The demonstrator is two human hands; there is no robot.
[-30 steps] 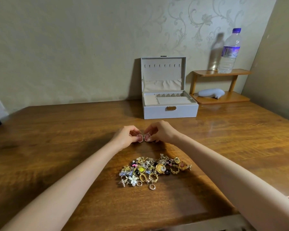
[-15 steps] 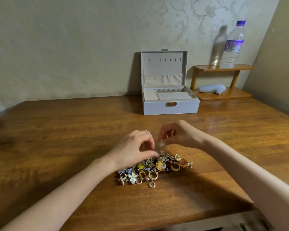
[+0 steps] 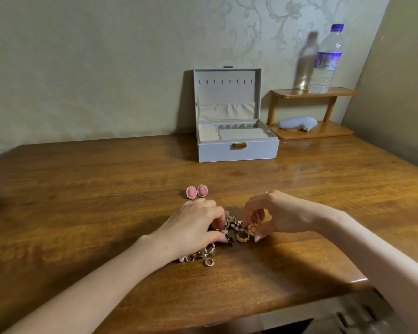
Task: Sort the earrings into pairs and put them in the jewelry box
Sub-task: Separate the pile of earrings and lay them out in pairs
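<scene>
earring pile (image 3: 209, 255): on the counter (image 3: 82, 213), partly under the hands.
pink earrings (image 3: 196, 191): two side by side, just behind that heap.
left hand (image 3: 193, 229): fingers bent down into the heap; cannot tell if they hold one.
right hand (image 3: 275, 213): fingers pinch a gold earring (image 3: 252, 228).
jewelry box (image 3: 237, 151): open, by the wall.
</scene>
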